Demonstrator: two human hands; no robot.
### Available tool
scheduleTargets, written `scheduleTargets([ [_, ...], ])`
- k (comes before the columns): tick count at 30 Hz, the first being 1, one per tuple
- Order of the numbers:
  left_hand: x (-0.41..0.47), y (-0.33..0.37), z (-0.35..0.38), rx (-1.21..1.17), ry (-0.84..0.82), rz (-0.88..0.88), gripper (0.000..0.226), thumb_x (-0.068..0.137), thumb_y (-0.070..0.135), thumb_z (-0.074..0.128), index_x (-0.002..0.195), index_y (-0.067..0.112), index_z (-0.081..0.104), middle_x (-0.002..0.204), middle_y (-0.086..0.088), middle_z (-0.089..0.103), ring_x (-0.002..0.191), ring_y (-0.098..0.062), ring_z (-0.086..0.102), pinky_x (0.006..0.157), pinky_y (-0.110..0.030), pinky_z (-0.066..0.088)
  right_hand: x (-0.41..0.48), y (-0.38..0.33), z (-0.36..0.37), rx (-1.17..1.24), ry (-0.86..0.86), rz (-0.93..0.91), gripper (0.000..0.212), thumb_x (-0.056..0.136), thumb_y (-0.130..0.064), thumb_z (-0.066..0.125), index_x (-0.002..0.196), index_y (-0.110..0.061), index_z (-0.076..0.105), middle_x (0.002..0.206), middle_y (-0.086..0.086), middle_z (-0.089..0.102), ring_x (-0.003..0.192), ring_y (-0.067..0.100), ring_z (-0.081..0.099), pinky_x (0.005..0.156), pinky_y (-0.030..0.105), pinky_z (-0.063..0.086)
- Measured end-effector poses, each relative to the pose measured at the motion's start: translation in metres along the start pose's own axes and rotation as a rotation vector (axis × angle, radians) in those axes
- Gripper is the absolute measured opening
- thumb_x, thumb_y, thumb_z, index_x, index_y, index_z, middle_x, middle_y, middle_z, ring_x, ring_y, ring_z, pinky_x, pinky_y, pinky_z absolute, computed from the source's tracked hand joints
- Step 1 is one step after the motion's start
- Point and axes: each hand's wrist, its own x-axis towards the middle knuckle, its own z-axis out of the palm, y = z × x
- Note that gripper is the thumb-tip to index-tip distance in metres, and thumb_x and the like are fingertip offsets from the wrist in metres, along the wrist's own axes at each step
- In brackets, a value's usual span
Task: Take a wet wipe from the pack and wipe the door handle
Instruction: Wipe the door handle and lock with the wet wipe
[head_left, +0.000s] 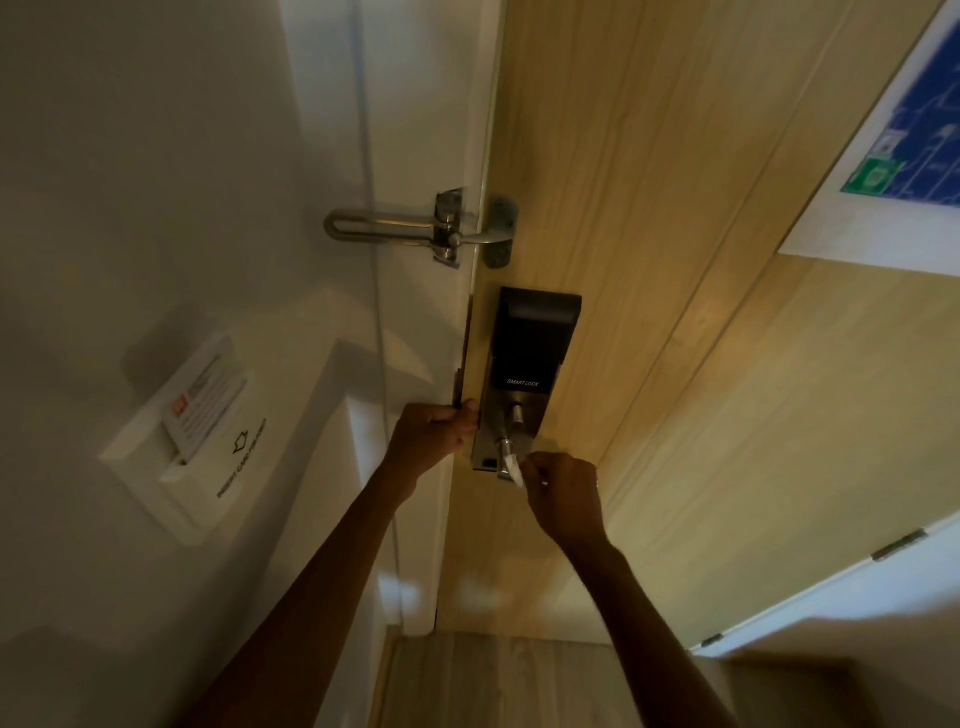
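Note:
A metal door handle (506, 451) juts from the silver plate of a black smart lock (535, 338) on a light wooden door (649, 260). My right hand (563, 496) pinches a white wet wipe (514, 470) and presses it against the handle's near end. My left hand (436, 434) grips the door's edge just left of the lock plate, fingers curled round it. The wipe pack is not in view.
A steel swing-bar door guard (415, 228) sits above the lock, across the gap between door and white frame. A white key-card holder (202, 431) with a card is on the left wall. A blue evacuation plan (909, 130) hangs on the door at upper right.

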Motion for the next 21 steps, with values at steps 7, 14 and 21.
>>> scheduleTargets([
  [7, -0.007, 0.007, 0.002, -0.004, -0.013, 0.002, 0.013, 0.092, 0.032, 0.066, 0.094, 0.022, 0.074, 0.105, -0.010, 0.077, 0.102, -0.019, 0.073, 0.091, -0.034, 0.057, 0.018, 0.045, -0.055, -0.157, -0.240, -0.271, 0.022, 0.092, -0.019, 0.055, 0.079, -0.019, 0.073, 0.080, -0.002, 0.073, 0.070, 0.012, 0.066, 0.068, 0.022, 0.040],
  [14, -0.010, 0.013, 0.001, 0.016, -0.044, -0.002, 0.016, 0.094, 0.033, 0.063, 0.097, 0.020, 0.073, 0.107, -0.010, 0.076, 0.098, -0.016, 0.072, 0.084, -0.026, 0.056, -0.020, 0.095, -0.064, 0.329, -0.178, 0.273, 0.051, 0.087, 0.000, 0.059, 0.060, -0.042, 0.069, 0.058, -0.014, 0.063, 0.065, 0.011, 0.059, 0.069, 0.029, 0.044],
  [21, -0.013, 0.024, -0.001, 0.118, -0.039, 0.041, 0.017, 0.093, 0.026, 0.065, 0.083, 0.019, 0.076, 0.100, -0.030, 0.072, 0.089, -0.026, 0.066, 0.096, -0.048, 0.053, -0.059, 0.028, 0.030, 1.153, -0.161, 0.643, 0.027, 0.091, 0.000, 0.056, 0.116, -0.003, 0.063, 0.106, 0.010, 0.069, 0.096, 0.012, 0.068, 0.082, 0.023, 0.054],
])
